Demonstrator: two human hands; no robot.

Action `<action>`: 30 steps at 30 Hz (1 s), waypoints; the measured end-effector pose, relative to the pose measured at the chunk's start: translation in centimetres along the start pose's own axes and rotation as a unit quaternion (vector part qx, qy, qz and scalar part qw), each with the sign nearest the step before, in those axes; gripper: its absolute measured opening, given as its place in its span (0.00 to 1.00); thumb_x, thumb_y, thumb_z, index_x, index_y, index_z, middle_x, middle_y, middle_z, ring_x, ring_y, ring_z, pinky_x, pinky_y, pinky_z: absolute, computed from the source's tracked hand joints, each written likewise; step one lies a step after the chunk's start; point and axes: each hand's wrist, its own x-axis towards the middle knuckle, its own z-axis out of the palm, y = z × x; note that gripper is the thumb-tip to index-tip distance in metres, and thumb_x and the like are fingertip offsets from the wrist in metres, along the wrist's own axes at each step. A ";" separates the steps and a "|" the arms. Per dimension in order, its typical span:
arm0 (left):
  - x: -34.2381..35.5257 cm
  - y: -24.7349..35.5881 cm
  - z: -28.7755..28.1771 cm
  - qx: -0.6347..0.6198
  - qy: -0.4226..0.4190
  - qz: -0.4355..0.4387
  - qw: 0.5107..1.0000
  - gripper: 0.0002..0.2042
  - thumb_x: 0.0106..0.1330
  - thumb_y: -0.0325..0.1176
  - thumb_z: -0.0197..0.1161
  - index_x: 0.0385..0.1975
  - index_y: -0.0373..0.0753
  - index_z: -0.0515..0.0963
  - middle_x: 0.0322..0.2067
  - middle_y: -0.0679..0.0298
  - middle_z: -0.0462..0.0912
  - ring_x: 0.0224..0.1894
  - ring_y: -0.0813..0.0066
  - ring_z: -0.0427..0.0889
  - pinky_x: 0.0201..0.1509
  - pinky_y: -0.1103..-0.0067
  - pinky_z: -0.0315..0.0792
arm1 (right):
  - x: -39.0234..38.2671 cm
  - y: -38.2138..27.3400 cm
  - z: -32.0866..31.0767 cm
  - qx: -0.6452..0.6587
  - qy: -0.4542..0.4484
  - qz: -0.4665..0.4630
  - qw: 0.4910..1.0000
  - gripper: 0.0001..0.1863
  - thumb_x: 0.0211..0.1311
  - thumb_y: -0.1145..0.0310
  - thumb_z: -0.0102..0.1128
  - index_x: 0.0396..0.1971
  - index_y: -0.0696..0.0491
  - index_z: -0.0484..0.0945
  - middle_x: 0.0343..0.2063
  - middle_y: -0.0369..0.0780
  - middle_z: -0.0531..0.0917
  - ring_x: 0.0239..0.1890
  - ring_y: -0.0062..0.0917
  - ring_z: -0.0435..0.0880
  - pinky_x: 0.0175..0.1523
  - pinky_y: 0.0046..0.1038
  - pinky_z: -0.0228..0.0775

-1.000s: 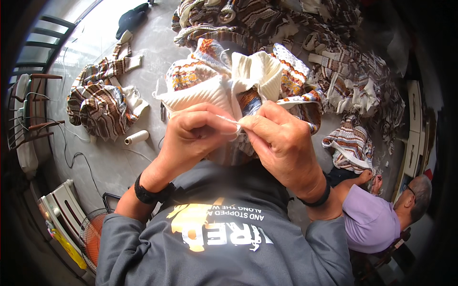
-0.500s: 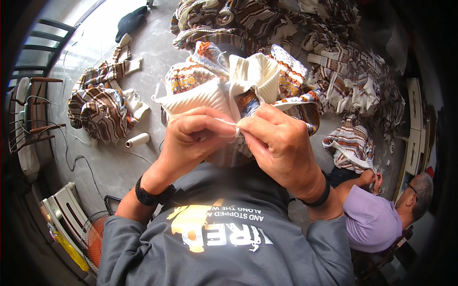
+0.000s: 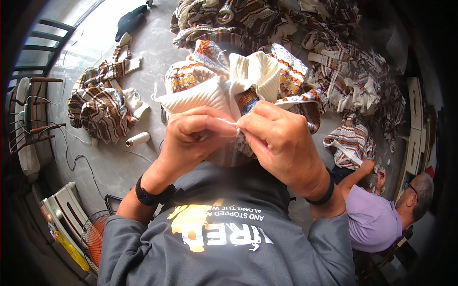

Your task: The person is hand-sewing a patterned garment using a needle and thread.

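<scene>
A patterned knit sweater [image 3: 193,76] with white ribbed trim [image 3: 195,100] lies bunched over my lap, just beyond my hands. White yarn [image 3: 228,122] runs across the fingers of my left hand [image 3: 193,133], which is closed in a pinch on it. My right hand [image 3: 279,138] is closed too, its thumb and forefinger pressed together on the same yarn. Both sets of fingertips meet in front of my chest. A small tuft of white yarn shows between them; its exact shape is too small to make out.
Striped knitwear [image 3: 105,112] lies on the floor at left, near a white yarn cone [image 3: 137,139]. Larger heaps of knitwear [image 3: 353,81] spread across the back and right. A fan [image 3: 95,233] stands lower left. At right, a person in a purple shirt [image 3: 372,219] handles a knit piece [image 3: 350,143].
My right hand has shifted very slightly upward and right, still pinching the yarn. My left hand stays put. The other person's hands have moved a little apart.
</scene>
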 end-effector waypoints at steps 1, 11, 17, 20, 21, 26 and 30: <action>0.0 0.1 0.0 -0.005 0.000 -0.002 1.000 0.08 0.56 0.18 0.68 0.33 0.39 0.85 0.35 0.65 0.85 0.34 0.81 0.81 0.33 0.85 0.72 | 0.1 0.1 0.0 0.001 0.000 0.000 1.000 0.08 0.49 0.84 0.64 0.30 0.57 0.79 0.26 0.42 0.78 0.28 0.38 0.81 0.31 0.33 0.72; 0.0 0.0 0.0 -0.019 0.006 0.009 1.000 0.08 0.56 0.18 0.67 0.33 0.37 0.84 0.37 0.63 0.84 0.37 0.80 0.82 0.37 0.85 0.75 | 0.5 0.6 0.0 0.046 0.011 0.008 0.999 0.06 0.49 0.83 0.64 0.28 0.58 0.79 0.24 0.42 0.79 0.26 0.35 0.81 0.30 0.29 0.71; 0.1 -0.4 -0.1 -0.039 0.000 0.008 0.999 0.07 0.56 0.18 0.67 0.33 0.37 0.84 0.36 0.63 0.84 0.38 0.79 0.82 0.39 0.84 0.75 | 0.4 0.9 -0.6 0.054 -0.003 0.008 0.999 0.06 0.49 0.83 0.64 0.28 0.58 0.80 0.24 0.42 0.79 0.26 0.35 0.81 0.31 0.30 0.71; 0.0 -0.4 -0.4 -0.020 -0.005 -0.005 1.000 0.07 0.54 0.18 0.71 0.32 0.35 0.84 0.36 0.59 0.84 0.40 0.74 0.83 0.46 0.80 0.78 | 0.4 0.9 -0.9 0.036 -0.001 0.008 0.999 0.06 0.49 0.82 0.64 0.28 0.58 0.80 0.24 0.42 0.79 0.27 0.36 0.81 0.32 0.30 0.71; 0.0 -0.4 -0.4 -0.020 -0.005 -0.005 1.000 0.07 0.54 0.18 0.71 0.32 0.35 0.84 0.36 0.59 0.84 0.40 0.74 0.83 0.46 0.80 0.78 | 0.3 0.8 -0.9 0.036 0.004 0.008 0.999 0.06 0.49 0.82 0.64 0.28 0.58 0.80 0.25 0.43 0.79 0.27 0.36 0.81 0.32 0.30 0.71; 0.2 -0.3 -0.1 -0.031 -0.003 0.015 0.999 0.07 0.57 0.18 0.67 0.33 0.36 0.84 0.36 0.63 0.84 0.37 0.79 0.82 0.40 0.84 0.75 | 0.3 0.3 -0.9 0.039 -0.004 0.010 0.999 0.07 0.48 0.83 0.64 0.28 0.58 0.79 0.25 0.43 0.79 0.27 0.36 0.81 0.32 0.30 0.71; 0.1 -0.3 -0.2 -0.028 -0.005 0.015 0.999 0.06 0.57 0.18 0.67 0.33 0.36 0.84 0.36 0.63 0.84 0.37 0.79 0.82 0.40 0.84 0.76 | 0.2 0.2 -0.7 0.039 -0.007 0.016 0.999 0.07 0.48 0.83 0.64 0.28 0.58 0.79 0.25 0.43 0.79 0.27 0.36 0.81 0.31 0.30 0.72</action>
